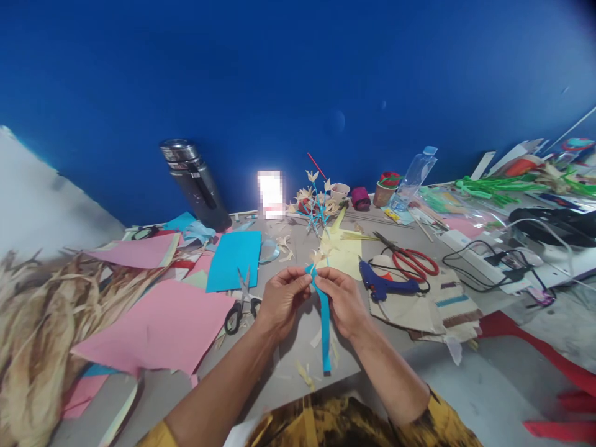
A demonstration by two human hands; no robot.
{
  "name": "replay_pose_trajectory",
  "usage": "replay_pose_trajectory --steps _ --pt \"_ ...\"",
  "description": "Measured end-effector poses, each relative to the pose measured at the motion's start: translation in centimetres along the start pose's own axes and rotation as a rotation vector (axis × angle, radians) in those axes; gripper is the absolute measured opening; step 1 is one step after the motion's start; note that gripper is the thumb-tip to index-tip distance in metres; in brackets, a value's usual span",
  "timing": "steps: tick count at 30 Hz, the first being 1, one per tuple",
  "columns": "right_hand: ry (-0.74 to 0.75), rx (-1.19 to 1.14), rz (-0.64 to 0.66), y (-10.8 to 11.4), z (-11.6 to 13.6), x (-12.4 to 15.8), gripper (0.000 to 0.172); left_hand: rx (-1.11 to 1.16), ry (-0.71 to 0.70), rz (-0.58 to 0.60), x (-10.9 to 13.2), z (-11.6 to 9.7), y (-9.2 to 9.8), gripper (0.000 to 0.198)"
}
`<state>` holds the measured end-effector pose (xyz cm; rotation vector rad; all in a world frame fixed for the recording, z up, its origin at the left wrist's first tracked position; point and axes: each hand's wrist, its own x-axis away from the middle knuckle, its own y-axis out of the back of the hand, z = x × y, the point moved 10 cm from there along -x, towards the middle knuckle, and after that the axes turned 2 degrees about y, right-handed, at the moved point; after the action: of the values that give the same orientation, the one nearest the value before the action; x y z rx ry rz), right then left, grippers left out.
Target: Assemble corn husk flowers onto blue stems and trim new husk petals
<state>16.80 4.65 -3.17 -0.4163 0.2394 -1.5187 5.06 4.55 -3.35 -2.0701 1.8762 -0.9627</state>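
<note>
Both of my hands meet over the middle of the table, pinching the top of a blue paper strip [325, 329]. My left hand [287, 297] is closed with thumb and finger on the strip's upper end. From the other side my right hand [342, 301] grips the same end, and the rest of the strip hangs down toward me. A pale husk flower [317, 256] pokes up just above my fingertips; its stem is hidden by them. Behind it stands a bunch of pale flowers with blue stems [319, 208].
Black-handled scissors [244, 295] lie left of my hands, by blue paper [235, 257] and pink paper [158, 326]. At right are a blue glue gun [388, 284], red-handled scissors [414, 261] and a power strip [484, 257]. Dried husks [41, 335], a dark flask [198, 186] and a plastic bottle [414, 177] stand around.
</note>
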Motion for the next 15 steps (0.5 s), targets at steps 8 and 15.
replay_pose_trajectory --steps 8,15 --pt "-0.029 0.007 -0.071 0.7 0.1 -0.1 0.019 0.010 0.046 -0.001 0.1 0.5 0.1 0.040" --pt "-0.040 0.133 -0.112 2.0 0.2 -0.5 0.016 0.033 0.013 0.067 0.2 0.2 -0.5 0.041"
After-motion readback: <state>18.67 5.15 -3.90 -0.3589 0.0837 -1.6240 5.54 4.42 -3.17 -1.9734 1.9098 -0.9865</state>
